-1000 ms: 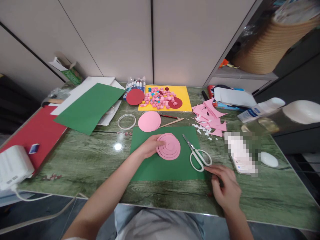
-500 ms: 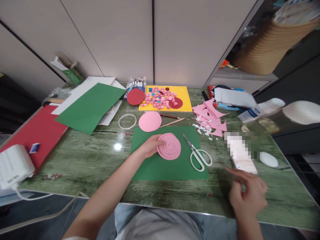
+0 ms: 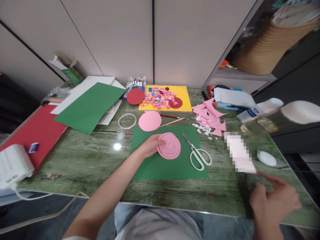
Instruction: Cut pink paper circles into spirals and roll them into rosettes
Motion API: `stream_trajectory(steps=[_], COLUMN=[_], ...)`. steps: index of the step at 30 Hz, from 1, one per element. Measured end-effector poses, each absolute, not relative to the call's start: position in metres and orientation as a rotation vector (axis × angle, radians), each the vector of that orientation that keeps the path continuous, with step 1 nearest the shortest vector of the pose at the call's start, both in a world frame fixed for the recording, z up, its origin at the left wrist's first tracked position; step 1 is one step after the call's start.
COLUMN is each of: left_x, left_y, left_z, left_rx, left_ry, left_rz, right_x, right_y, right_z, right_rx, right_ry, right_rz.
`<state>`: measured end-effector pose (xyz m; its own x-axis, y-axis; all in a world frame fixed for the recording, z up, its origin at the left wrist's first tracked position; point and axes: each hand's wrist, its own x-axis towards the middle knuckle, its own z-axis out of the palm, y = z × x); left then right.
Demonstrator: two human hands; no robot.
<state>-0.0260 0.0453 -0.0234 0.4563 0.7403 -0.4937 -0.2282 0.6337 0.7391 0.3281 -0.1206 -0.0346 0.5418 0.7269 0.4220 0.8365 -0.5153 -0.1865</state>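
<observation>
My left hand (image 3: 150, 146) pinches the left edge of a pink paper disc cut into a spiral (image 3: 170, 146), held over a green sheet (image 3: 147, 170). White-handled scissors (image 3: 196, 152) lie on that sheet to the right of the spiral, blades partly apart. My right hand (image 3: 273, 196) hovers over the table's right front, holding nothing. Its index finger is stretched toward the lower corner of a phone (image 3: 238, 153) whose screen is pixelated; I cannot tell if they touch. Pink paper circles (image 3: 149, 120) rest behind the green sheet.
Pink paper scraps (image 3: 208, 115) lie back right. A yellow sheet (image 3: 185, 96) bears many small pompom-like balls. Beside it are a red circle (image 3: 135, 96), a tape roll (image 3: 127, 121) and a pencil (image 3: 172, 122). A white charger (image 3: 15, 165) sits left; a bottle (image 3: 265, 125) stands right.
My right hand has moved right and slightly toward me, from below the phone to its lower right corner. The phone's screen looks whiter. My left hand and the spiral stay put.
</observation>
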Motion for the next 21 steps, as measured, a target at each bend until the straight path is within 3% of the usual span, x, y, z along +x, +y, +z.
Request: stream_trajectory(steps=[10, 21], left_x=[-0.027, -0.027], left_y=[0.046, 0.045], left_z=[-0.024, -0.024], left_rx=[0.648, 0.657], left_ry=[0.898, 0.911], left_rz=[0.660, 0.651], right_x=[0.339, 0.343], right_y=[-0.126, -0.126], right_z=[-0.060, -0.067], right_rx=[-2.295, -2.249], right_ry=[-1.232, -1.254], right_rz=[-0.677, -0.650])
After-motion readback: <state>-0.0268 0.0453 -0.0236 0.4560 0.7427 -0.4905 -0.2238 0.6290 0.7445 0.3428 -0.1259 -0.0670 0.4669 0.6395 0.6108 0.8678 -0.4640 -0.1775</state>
